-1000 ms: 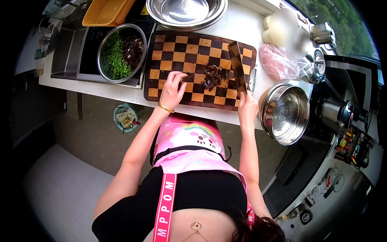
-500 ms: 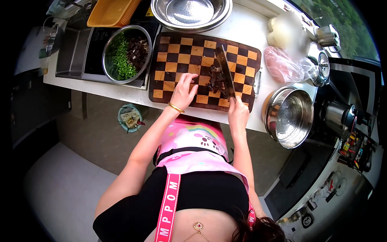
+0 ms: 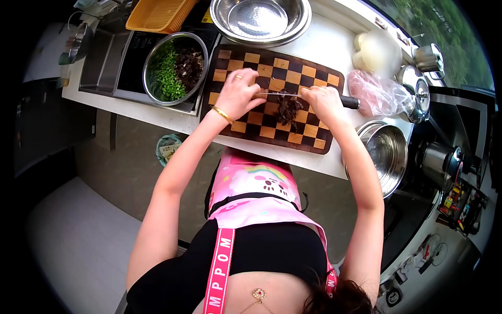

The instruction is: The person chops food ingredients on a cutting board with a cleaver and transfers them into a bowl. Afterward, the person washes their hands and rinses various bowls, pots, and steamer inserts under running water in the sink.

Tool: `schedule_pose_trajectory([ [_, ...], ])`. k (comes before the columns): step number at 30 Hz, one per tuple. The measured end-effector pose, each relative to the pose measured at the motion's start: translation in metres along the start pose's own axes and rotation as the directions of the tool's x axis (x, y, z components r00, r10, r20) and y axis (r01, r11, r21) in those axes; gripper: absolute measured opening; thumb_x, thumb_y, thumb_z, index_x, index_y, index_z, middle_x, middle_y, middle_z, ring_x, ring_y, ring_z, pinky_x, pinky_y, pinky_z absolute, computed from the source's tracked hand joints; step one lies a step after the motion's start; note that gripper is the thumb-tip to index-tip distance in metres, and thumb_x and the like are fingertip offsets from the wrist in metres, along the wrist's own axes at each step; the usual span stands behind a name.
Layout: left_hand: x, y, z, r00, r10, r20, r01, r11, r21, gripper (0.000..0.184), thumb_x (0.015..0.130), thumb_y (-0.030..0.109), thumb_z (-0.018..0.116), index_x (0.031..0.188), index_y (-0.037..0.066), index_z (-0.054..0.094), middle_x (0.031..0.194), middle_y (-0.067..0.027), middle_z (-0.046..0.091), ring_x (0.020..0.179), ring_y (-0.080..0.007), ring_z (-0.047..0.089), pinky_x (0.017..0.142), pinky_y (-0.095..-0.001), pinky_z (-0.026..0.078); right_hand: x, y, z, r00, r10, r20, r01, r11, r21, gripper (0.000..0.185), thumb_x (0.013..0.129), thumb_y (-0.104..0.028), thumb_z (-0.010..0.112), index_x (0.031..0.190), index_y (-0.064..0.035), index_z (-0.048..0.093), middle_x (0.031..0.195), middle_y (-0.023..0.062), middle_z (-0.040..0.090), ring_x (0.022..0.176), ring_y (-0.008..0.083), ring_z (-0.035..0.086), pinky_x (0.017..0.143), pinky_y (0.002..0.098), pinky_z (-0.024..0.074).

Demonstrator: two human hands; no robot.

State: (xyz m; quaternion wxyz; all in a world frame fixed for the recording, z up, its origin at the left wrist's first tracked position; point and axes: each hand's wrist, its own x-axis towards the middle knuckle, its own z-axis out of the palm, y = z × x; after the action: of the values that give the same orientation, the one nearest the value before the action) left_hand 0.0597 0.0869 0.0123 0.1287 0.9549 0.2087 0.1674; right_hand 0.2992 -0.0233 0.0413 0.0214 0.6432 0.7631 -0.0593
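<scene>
While knife [image 3: 350, 102] is gripped by right hand [image 3: 325, 104], left hand [image 3: 238, 94] grip unclear; food [image 3: 288, 110] is spaced from board [image 3: 266, 135] edges.

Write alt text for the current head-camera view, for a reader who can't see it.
A person's right hand grips a knife lying crosswise at a pile of dark chopped pieces on a checkered cutting board, with the left hand at the knife's other end. To the left stands a metal bowl of greens and dark bits.
</scene>
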Motion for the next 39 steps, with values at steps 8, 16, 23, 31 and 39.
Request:
schedule_pose_trajectory([
  [8,0.005,-0.002,0.026,0.996,-0.033,0.078,0.035,0.999,-0.025,0.013,0.077,0.012,0.065,0.087,0.008,0.057,0.091,-0.0046,0.057,0.098,-0.0235,0.054,0.088,-0.0382,0.04,0.0,0.012,0.014,0.999,-0.005,0.05,0.003,0.999,0.035,0.004,0.078,-0.01,0.055,0.081,-0.01,0.058,0.071,0.0071,0.063,0.072,0.0248,0.065,0.06,0.035,0.0504],
  [16,0.014,0.002,0.022,0.995,0.089,0.054,-0.098,0.975,0.199,0.012,0.075,0.015,0.065,0.083,0.01,0.058,0.091,-0.0018,0.056,0.098,-0.0195,0.054,0.092,-0.0366,0.037,-0.013,0.016,0.033,0.998,0.048,0.048,-0.055,0.988,0.146,0.013,0.085,-0.021,0.058,0.081,-0.0084,0.057,0.07,0.0094,0.062,0.072,0.0279,0.064,0.06,0.039,0.0483],
  [23,-0.003,0.012,0.036,0.992,-0.016,0.122,0.013,1.0,0.024,0.008,0.076,0.014,0.063,0.082,0.009,0.06,0.088,-0.0044,0.056,0.095,-0.0223,0.055,0.09,-0.0369,0.038,-0.012,0.02,0.045,0.997,-0.01,0.075,0.002,0.994,0.11,0.015,0.084,-0.024,0.06,0.08,-0.009,0.059,0.069,0.0105,0.063,0.066,0.0267,0.065,0.056,0.0382,0.0496],
  [31,-0.006,0.025,0.025,0.997,-0.006,0.082,0.005,1.0,0.022,0.012,0.075,0.012,0.066,0.08,0.007,0.057,0.091,-0.0049,0.056,0.094,-0.0236,0.055,0.089,-0.0377,0.04,-0.021,0.02,0.038,0.997,-0.047,0.058,0.038,0.987,0.155,0.015,0.083,-0.024,0.061,0.079,-0.0092,0.059,0.068,0.0084,0.063,0.067,0.0264,0.064,0.056,0.0378,0.0493],
  [39,-0.007,0.033,0.029,0.998,-0.023,0.064,0.019,0.998,0.065,0.007,0.074,0.012,0.064,0.076,0.007,0.059,0.088,-0.0054,0.055,0.093,-0.0226,0.054,0.092,-0.0386,0.038,-0.028,0.018,0.04,0.997,-0.052,0.049,0.043,0.985,0.165,0.013,0.082,-0.022,0.061,0.081,-0.0094,0.06,0.068,0.0085,0.063,0.068,0.0264,0.065,0.057,0.0388,0.0498],
])
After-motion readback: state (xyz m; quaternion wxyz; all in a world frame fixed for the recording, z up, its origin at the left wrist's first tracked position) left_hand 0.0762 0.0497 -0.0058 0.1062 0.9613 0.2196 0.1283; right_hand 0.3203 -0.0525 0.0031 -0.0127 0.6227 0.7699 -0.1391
